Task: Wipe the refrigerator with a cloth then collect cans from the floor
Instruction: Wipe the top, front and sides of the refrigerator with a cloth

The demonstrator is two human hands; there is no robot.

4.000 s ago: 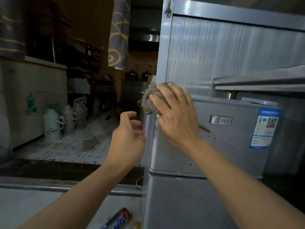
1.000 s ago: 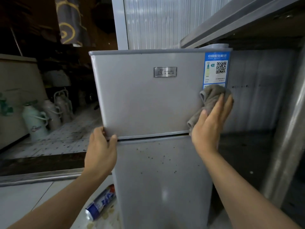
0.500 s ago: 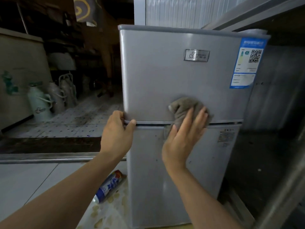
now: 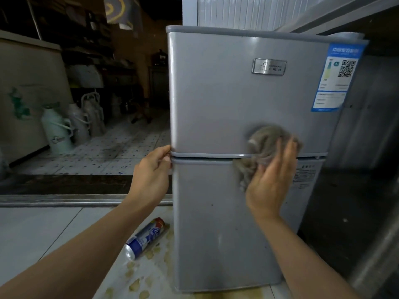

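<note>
There is 1 refrigerator (image 4: 237, 104) with 2 doors, 1 cloth (image 4: 262, 147), 1 can (image 4: 145, 237) on the floor, 3 jugs (image 4: 57, 128) and 2 hands (image 4: 151, 173).

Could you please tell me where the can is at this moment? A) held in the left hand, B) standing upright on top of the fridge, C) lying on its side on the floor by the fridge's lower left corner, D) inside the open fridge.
C: the can lies on its side on the stained floor beside the fridge, and neither hand touches it.
</note>
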